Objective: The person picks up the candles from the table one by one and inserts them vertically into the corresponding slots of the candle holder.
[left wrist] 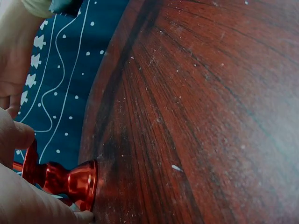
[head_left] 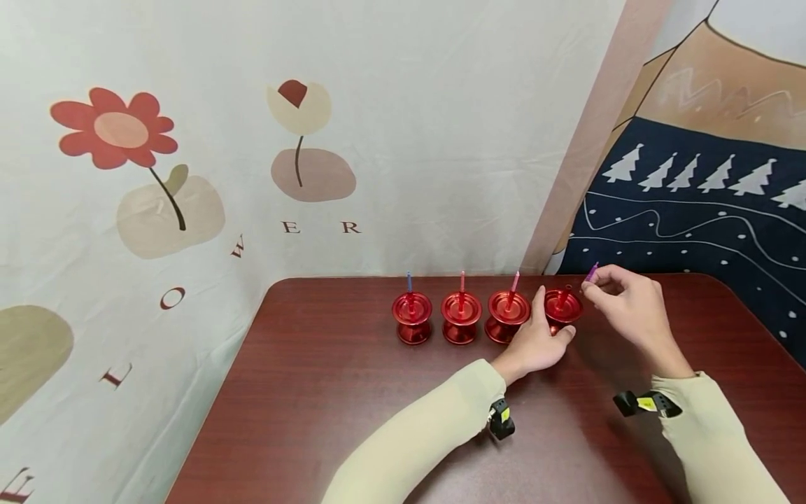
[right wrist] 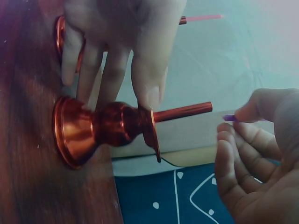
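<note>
A shiny red metal candle holder [head_left: 563, 308] stands upright at the right end of a row, its thin centre tube [right wrist: 184, 112] holding no candle. My left hand [head_left: 535, 344] steadies this holder, with the thumb at the dish rim and the other fingers behind the stem in the right wrist view. Between thumb and fingertips, my right hand [head_left: 632, 308] pinches a small purple candle [head_left: 592, 271]. The candle's lower end [right wrist: 228, 118] is a short gap away from the tube's mouth. Most of the candle is hidden by the fingers in the right wrist view.
Left of my hand stand three matching holders: one with a blue candle [head_left: 409, 282], one with a coral-pink candle [head_left: 462, 282], one with a pink candle [head_left: 515, 281]. All are near the back edge of the brown wooden table [head_left: 327, 392]. A printed cloth [head_left: 428, 140] hangs behind.
</note>
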`<state>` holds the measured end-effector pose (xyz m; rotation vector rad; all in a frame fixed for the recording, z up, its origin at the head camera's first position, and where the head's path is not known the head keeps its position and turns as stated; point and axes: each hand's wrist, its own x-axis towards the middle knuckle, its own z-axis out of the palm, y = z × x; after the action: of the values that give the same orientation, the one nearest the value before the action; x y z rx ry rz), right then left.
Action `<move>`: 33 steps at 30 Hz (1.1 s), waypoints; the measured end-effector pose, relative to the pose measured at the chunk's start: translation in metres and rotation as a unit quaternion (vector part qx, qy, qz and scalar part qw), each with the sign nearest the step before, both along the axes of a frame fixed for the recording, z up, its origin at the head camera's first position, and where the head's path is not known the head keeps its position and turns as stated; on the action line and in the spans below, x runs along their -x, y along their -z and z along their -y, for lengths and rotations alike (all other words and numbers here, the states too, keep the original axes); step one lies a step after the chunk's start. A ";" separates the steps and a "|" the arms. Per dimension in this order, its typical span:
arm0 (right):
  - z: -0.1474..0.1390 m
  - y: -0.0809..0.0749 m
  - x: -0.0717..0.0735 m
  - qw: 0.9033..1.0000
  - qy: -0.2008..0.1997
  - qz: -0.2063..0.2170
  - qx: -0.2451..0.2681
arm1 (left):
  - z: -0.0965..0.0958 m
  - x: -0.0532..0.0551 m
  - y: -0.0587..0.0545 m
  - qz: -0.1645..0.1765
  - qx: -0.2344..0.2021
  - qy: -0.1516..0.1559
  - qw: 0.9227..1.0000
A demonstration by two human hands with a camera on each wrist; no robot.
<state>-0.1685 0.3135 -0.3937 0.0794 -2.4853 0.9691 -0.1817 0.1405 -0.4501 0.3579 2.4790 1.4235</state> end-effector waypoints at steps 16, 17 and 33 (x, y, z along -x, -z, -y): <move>0.013 0.001 0.009 0.999 -0.025 -0.041 -0.003 | -0.012 0.017 0.033 -0.009 -0.018 0.004 1.000; 0.013 0.002 0.009 0.999 -0.025 -0.044 -0.005 | -0.012 0.016 0.033 -0.008 -0.019 0.003 1.000; 0.011 0.004 0.006 0.999 -0.038 -0.028 0.006 | -0.003 0.010 0.022 0.006 -0.021 0.004 1.000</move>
<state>-0.1750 0.3021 -0.3978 0.1947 -2.4413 0.9991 -0.1920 0.1437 -0.4718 0.3659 2.4377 1.4717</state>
